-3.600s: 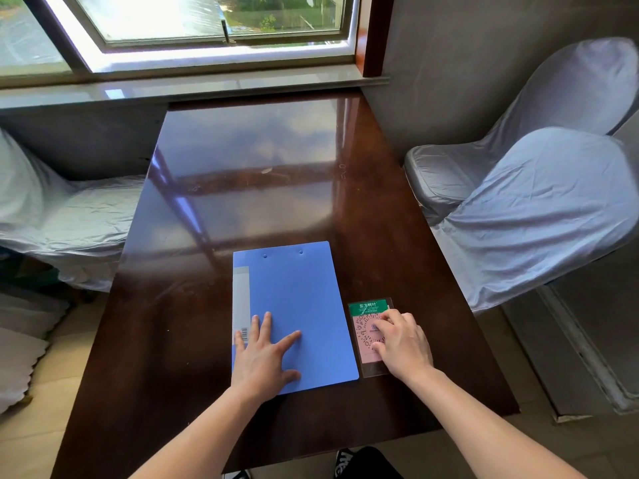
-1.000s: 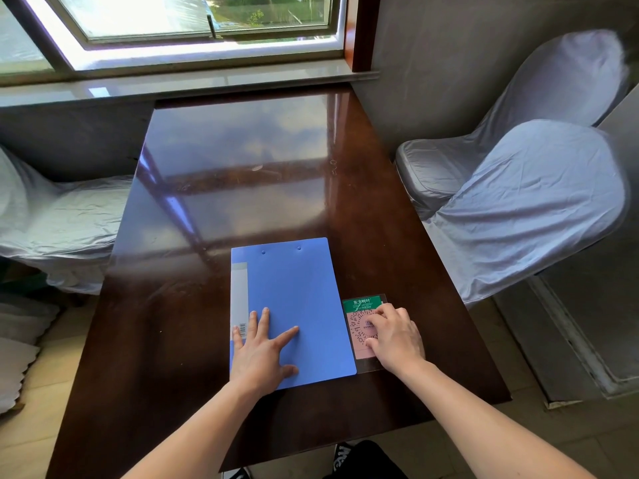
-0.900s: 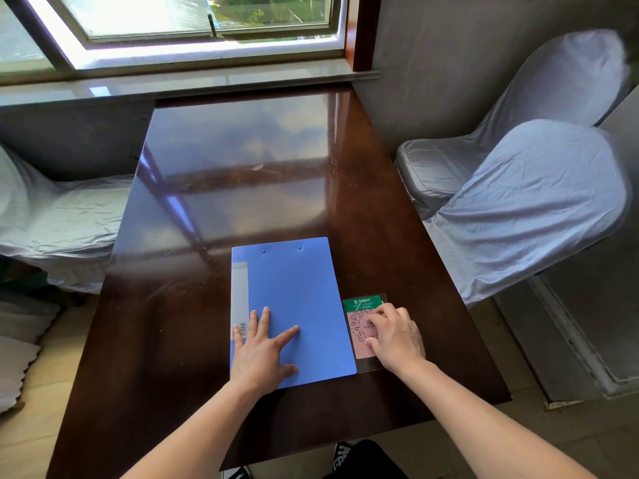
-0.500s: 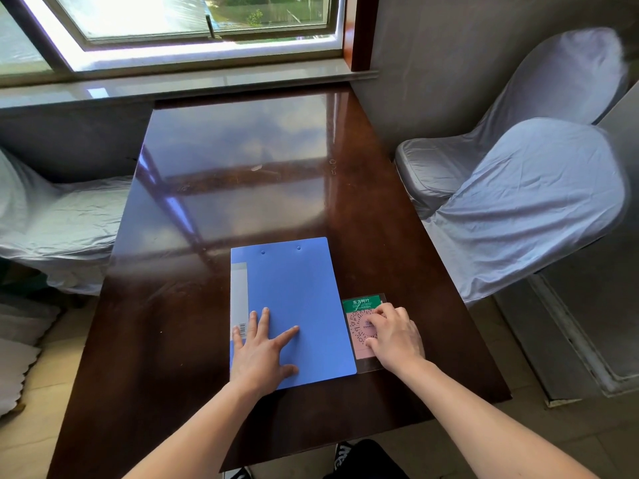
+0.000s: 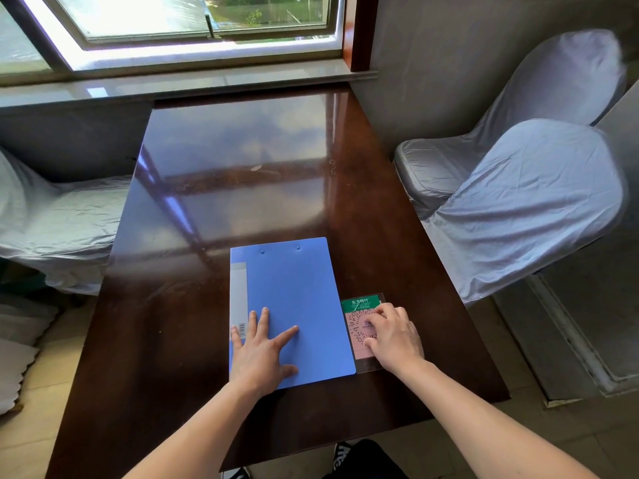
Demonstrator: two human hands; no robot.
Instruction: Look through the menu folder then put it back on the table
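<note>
A blue menu folder (image 5: 294,295) lies closed and flat on the dark glossy table (image 5: 242,188), near its front edge. A grey strip with a barcode runs along the folder's left side. My left hand (image 5: 264,354) rests flat on the folder's lower left part, fingers spread. My right hand (image 5: 392,337) lies with curled fingers on a laminated pink and green card (image 5: 358,323), which sits just right of the folder. Neither hand grips anything.
Two chairs in grey covers (image 5: 529,202) stand close to the table's right side. Another covered seat (image 5: 52,216) is on the left. A window sill (image 5: 179,84) runs behind the table's far edge. My shoes (image 5: 345,454) show below the front edge.
None of the objects has moved. Both hands stay where they were; only the camera has shifted slightly since the earliest frame.
</note>
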